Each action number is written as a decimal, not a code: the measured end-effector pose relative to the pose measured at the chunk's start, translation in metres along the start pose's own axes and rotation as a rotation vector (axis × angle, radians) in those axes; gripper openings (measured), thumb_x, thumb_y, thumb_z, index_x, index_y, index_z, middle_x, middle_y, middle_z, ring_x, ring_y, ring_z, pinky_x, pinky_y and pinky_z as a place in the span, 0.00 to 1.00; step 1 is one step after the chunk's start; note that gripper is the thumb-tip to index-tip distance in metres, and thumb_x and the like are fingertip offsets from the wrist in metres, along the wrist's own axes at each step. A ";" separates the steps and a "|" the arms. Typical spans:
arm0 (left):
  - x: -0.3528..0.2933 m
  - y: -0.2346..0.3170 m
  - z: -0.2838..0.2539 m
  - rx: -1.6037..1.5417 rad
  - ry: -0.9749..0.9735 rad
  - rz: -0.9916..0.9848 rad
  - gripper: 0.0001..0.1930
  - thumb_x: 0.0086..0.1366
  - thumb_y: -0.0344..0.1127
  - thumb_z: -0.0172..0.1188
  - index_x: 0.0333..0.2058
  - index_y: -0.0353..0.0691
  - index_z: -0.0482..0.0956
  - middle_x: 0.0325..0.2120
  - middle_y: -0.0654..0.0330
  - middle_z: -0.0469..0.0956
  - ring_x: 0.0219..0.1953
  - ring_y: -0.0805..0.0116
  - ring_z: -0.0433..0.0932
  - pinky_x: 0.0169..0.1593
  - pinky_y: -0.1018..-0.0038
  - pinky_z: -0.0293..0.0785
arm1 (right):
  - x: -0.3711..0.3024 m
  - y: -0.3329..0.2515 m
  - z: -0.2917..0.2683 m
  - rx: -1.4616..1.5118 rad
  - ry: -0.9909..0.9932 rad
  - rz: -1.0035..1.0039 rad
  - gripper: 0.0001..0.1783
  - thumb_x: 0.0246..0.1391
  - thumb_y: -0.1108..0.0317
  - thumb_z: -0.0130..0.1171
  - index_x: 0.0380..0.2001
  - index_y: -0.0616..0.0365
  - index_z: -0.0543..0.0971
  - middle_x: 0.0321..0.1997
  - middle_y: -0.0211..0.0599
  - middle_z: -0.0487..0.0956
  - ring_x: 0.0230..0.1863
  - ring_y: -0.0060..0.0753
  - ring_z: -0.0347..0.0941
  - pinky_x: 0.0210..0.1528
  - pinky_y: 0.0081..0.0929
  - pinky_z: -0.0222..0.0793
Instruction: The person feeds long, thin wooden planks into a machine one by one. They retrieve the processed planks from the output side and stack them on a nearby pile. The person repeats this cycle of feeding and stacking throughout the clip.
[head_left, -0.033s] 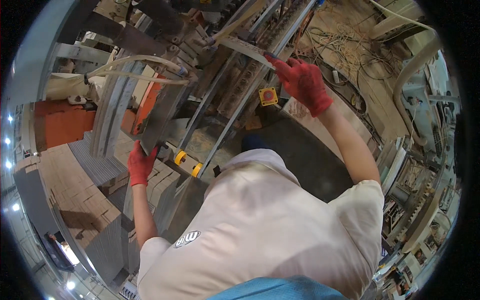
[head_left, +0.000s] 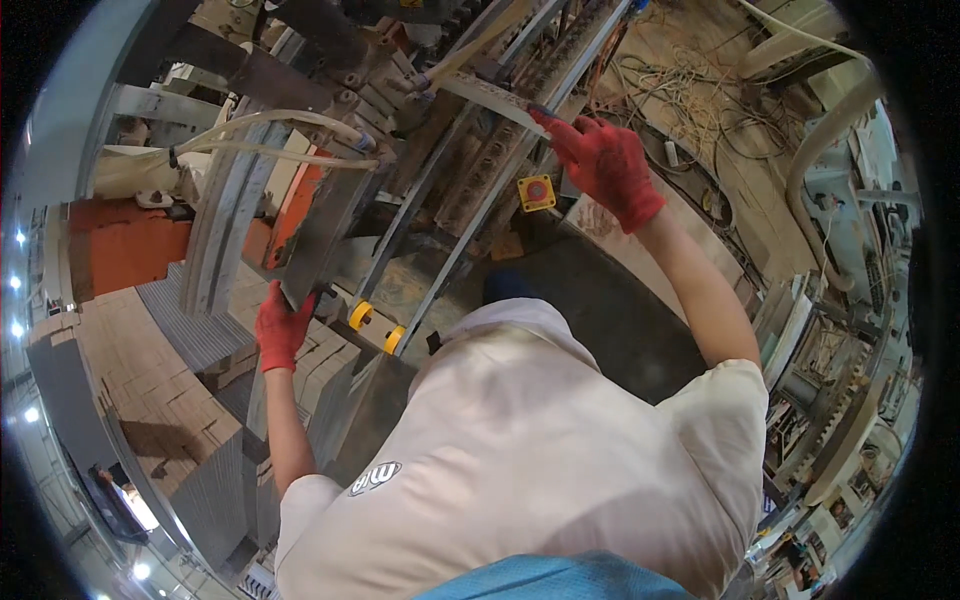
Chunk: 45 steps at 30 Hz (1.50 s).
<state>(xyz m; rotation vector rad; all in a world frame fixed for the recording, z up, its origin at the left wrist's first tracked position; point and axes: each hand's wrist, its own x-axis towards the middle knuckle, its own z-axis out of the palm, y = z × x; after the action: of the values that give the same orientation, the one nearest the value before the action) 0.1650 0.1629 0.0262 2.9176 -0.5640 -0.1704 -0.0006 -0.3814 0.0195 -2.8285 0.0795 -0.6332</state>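
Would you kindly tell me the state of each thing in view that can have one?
Left hand: gloved, gripping the near end of the grey board.
Grey board: held at that end.
Right hand: gloved, fingertips at the end of the pale strip; grip unclear.
Red button: pressed or not, cannot tell.
Cables: tangled.
Boards: stacked.

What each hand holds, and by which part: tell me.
The left hand holds a grey board by its near end; the right hand is at the end of a pale strip, grip unclear.

Brown floor (head_left: 690, 32), tangled cables (head_left: 690, 98) lying on it
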 end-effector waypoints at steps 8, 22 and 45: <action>0.002 0.010 -0.004 -0.032 -0.010 -0.029 0.27 0.61 0.53 0.74 0.47 0.39 0.77 0.39 0.42 0.86 0.45 0.38 0.83 0.45 0.49 0.79 | 0.000 0.002 0.000 0.017 0.033 -0.027 0.34 0.59 0.65 0.64 0.69 0.30 0.75 0.31 0.41 0.82 0.29 0.48 0.81 0.29 0.44 0.77; 0.002 0.021 -0.010 -0.028 -0.054 -0.037 0.27 0.63 0.52 0.72 0.50 0.36 0.79 0.43 0.40 0.85 0.48 0.38 0.83 0.47 0.52 0.79 | 0.000 -0.004 -0.002 -0.085 -0.067 0.009 0.34 0.63 0.64 0.59 0.73 0.31 0.70 0.35 0.43 0.83 0.33 0.48 0.83 0.31 0.42 0.79; -0.001 0.014 -0.002 -0.062 -0.014 -0.028 0.25 0.62 0.49 0.73 0.48 0.37 0.77 0.40 0.40 0.85 0.47 0.37 0.82 0.44 0.51 0.78 | 0.000 -0.001 -0.001 -0.054 -0.105 0.011 0.38 0.57 0.64 0.63 0.73 0.34 0.70 0.37 0.41 0.83 0.36 0.45 0.83 0.34 0.40 0.80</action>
<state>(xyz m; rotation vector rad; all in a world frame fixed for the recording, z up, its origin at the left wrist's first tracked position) 0.1591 0.1508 0.0311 2.8680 -0.5104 -0.2085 -0.0010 -0.3805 0.0210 -2.9051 0.0950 -0.4865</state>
